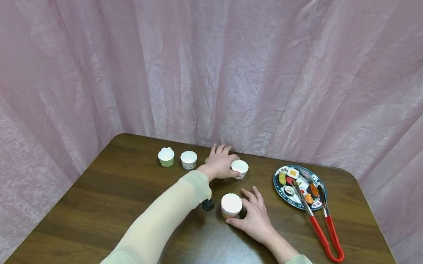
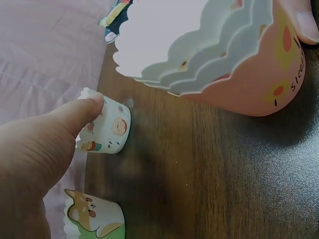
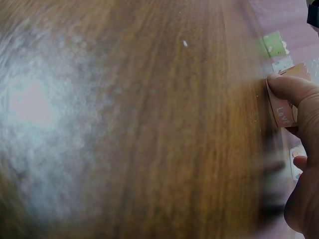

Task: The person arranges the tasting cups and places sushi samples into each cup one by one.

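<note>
My left hand reaches to the back of the table, thumb and forefinger at the sides of a white paper baking cup. In the left wrist view its thumb lies against the donut-printed wall of this cup. Nearer the front, my right hand grips a pink stack of nested paper baking cups between thumb and fingers. Scalloped rims show several cups in the stack. A dog-printed cup stands below the left thumb in that view.
Left of the left hand stand a green cup and a white cup. At the right, a blue-rimmed plate bears several sushi pieces, with red-handled tongs leaning over it. A pink curtain hangs behind the wooden table.
</note>
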Demonstrator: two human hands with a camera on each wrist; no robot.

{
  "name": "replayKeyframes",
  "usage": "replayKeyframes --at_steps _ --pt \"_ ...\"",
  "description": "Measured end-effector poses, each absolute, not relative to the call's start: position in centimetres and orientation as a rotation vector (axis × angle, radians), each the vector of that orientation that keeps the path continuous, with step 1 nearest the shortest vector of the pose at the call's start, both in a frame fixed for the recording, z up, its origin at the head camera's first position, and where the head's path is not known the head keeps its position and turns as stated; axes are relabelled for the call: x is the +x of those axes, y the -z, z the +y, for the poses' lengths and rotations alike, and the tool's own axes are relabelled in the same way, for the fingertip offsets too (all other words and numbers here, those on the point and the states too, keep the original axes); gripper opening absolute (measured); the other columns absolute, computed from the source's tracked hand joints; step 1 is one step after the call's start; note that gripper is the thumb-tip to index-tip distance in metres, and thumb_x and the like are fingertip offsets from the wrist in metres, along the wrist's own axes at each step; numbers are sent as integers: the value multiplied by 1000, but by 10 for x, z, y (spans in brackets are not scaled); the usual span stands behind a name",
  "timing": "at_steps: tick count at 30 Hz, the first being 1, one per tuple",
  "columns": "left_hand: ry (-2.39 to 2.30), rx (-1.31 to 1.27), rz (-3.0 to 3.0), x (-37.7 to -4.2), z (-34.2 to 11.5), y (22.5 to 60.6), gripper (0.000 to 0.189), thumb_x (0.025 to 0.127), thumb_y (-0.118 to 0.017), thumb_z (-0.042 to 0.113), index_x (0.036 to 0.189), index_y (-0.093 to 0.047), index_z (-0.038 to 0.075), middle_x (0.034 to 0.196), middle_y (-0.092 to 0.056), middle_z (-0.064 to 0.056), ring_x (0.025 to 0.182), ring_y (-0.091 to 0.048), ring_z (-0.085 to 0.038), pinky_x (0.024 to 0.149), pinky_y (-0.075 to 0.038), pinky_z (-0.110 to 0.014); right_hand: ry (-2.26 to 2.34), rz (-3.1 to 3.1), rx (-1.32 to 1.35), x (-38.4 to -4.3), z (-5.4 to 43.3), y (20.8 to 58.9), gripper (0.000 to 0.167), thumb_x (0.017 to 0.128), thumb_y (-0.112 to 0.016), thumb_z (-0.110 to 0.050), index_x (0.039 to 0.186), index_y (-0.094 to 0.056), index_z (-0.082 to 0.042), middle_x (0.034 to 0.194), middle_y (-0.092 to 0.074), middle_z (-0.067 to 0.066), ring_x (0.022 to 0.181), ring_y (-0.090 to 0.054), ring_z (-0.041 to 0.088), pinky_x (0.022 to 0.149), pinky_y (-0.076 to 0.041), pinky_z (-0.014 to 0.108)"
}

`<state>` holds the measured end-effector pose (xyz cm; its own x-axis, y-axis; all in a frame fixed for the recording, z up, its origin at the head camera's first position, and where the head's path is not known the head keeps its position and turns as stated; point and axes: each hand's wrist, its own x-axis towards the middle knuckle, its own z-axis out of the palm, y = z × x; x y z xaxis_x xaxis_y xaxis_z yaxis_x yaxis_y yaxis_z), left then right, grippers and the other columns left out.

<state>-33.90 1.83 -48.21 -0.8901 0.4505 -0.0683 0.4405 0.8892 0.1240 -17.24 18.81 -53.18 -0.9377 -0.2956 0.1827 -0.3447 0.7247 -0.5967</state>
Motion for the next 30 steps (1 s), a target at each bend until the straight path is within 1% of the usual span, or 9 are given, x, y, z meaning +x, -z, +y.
replayKeyframes --at_steps 5,9,14,19,22,25,30 --pt "-143 743 2981 -338 14 477 84 89 -58 75 158 -41 31 167 -24 -8 155 -9 -32 122 -1 -60 -1002 -2822 548 -173 188 533 52 73 -91 -49 111 -74 -19 155 -45 15 153 -12 42 114 -18 71" --pt "-161 779 3001 -334 7 467 88 90 -54 77 160 -37 27 167 -24 -10 155 -11 -34 121 -5 -62 -1004 -2818 550 -174 188 532 52 73 -91 -49 112 -74 -18 155 -45 16 153 -12 43 114 -18 72" --pt "-227 815 2989 -328 0 454 85 93 -54 73 161 -36 24 168 -21 -12 155 -8 -36 121 -4 -62 -1009 -2833 538 -173 188 532 57 73 -90 -49 116 -74 -16 156 -44 15 153 -11 42 114 -17 71" --pt "-326 894 2973 -319 -5 441 83 95 -53 70 161 -36 23 168 -20 -13 155 -8 -36 121 -4 -61 -996 -2834 548 -173 188 533 56 73 -90 -50 114 -75 -16 156 -44 16 153 -11 42 114 -18 71" --pt "-408 950 2953 -314 -9 433 82 96 -52 70 161 -35 24 169 -19 -11 155 -7 -35 122 -1 -60 -992 -2830 559 -174 187 533 56 72 -91 -50 113 -75 -15 155 -45 16 153 -12 43 114 -18 72" --pt "-477 996 2937 -309 -14 424 80 96 -52 70 162 -33 27 169 -19 -8 156 -5 -34 122 0 -59 -987 -2829 558 -174 187 533 58 72 -90 -51 115 -75 -14 154 -46 16 153 -12 43 114 -18 72" --pt "-516 1067 2942 -298 -25 410 76 96 -51 71 160 -36 34 169 -18 -4 156 -4 -32 122 -2 -61 -987 -2824 550 -173 188 532 60 73 -90 -51 116 -74 -12 154 -47 16 152 -13 44 114 -18 72"
